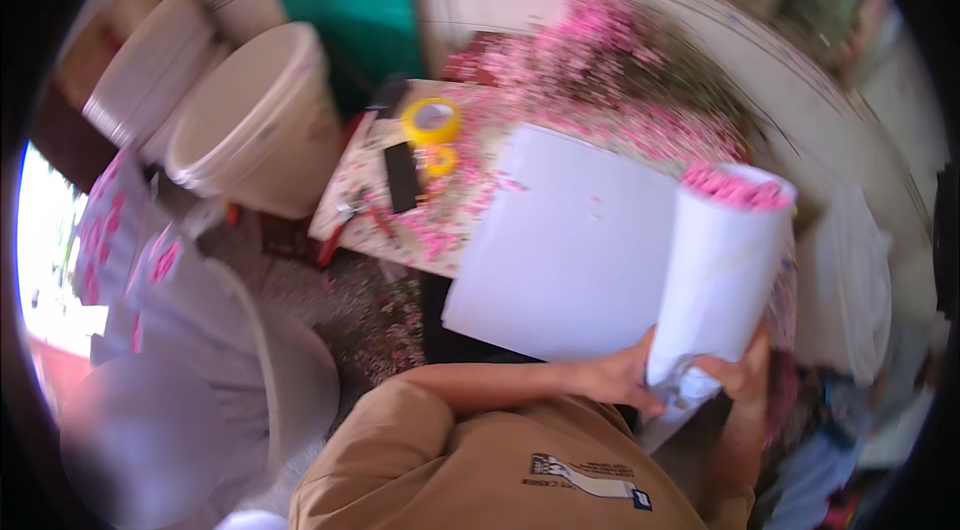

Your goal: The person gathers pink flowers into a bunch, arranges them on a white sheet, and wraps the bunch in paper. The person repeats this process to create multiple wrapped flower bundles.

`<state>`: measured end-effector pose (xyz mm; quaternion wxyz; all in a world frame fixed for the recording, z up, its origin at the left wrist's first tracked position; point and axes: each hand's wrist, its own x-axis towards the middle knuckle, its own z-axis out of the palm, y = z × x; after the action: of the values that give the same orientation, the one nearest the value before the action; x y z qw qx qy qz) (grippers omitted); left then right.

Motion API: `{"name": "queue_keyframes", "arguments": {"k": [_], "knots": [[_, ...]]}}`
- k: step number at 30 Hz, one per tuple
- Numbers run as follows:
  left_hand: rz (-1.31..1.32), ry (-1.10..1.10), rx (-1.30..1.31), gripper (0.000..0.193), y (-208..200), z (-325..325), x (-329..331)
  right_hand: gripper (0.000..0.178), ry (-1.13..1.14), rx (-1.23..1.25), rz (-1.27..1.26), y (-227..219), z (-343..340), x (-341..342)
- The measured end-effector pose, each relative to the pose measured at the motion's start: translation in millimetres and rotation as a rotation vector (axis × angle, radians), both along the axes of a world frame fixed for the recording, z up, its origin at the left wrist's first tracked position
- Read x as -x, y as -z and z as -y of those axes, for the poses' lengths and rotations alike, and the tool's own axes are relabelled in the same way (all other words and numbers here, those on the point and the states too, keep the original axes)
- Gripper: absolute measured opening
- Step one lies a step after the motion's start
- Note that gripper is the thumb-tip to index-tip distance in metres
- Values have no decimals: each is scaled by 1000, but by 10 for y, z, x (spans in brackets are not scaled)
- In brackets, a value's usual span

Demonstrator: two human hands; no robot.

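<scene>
A bouquet of pink flowers (735, 188) is rolled in white wrapping paper (715, 280), its flower heads showing at the top and its narrow end tilted down toward me. My left hand (630, 370) grips the lower part of the roll from the left. On the other side, my right hand (738, 368) closes around the gathered, crumpled paper near the bottom. The stems are hidden inside. Just left of the bouquet, white paper sheets (570, 240) lie flat on the table, with a few loose petals on them.
On the table's left side are yellow tape rolls (432, 120), a black phone-like slab (402, 177) and red-handled pruners (345, 220). Loose pink flowers (600, 40) heap at the back. Big pale buckets (260, 120) stand left; wrapped bouquets (150, 260) fill a bin (262, 360).
</scene>
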<state>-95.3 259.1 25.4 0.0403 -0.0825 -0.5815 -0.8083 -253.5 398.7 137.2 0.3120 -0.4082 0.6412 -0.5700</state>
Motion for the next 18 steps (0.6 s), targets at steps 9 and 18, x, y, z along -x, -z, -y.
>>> {"name": "queue_keyframes", "arguments": {"k": [9, 18], "knots": [[-420, -754, -220, 99, -1342, 1135, -71, 121, -256, 383, -270, -957, 1548, -95], [-525, -1323, 97, 47, -3217, 2946, -2345, 100, -338, -177, -245, -90, 1938, 728]]}}
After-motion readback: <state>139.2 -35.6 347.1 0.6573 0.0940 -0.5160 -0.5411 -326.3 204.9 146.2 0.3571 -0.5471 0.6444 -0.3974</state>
